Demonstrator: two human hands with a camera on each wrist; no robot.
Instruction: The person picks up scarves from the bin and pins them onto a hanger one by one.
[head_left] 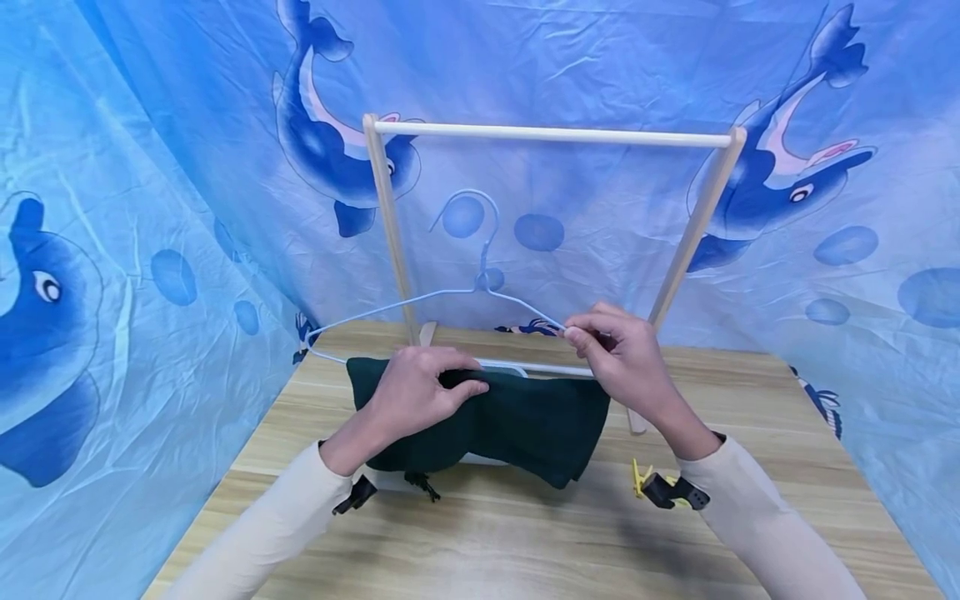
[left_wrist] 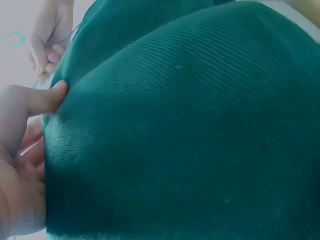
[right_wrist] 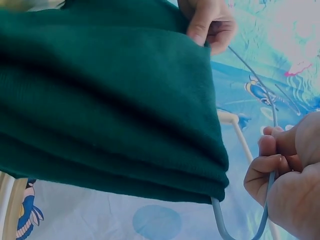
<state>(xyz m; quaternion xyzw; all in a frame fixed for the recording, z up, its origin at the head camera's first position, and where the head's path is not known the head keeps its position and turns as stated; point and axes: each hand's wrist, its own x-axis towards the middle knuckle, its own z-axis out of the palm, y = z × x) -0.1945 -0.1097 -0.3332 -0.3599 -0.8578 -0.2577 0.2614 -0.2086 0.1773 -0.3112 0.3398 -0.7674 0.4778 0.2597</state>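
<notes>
A light blue hanger (head_left: 390, 307) is held up over the table, its hook toward the back. Dark green ribbed cloth (head_left: 525, 425) hangs folded over the hanger's lower bar. My left hand (head_left: 420, 387) pinches the cloth's top edge near the middle, with the thumb in front and the other fingers behind it. My right hand (head_left: 622, 354) grips the hanger's right sloping arm between thumb and curled fingers. In the right wrist view the hanger's rounded corner (right_wrist: 240, 235) shows beside the layered cloth (right_wrist: 125, 115).
A wooden rack (head_left: 555, 133) with a white top rod stands at the back of the wood-grain table (head_left: 495, 550). A yellow clip (head_left: 640, 479) shows beside the right wrist. Blue dolphin-print curtains (head_left: 600, 50) enclose the table's back and sides.
</notes>
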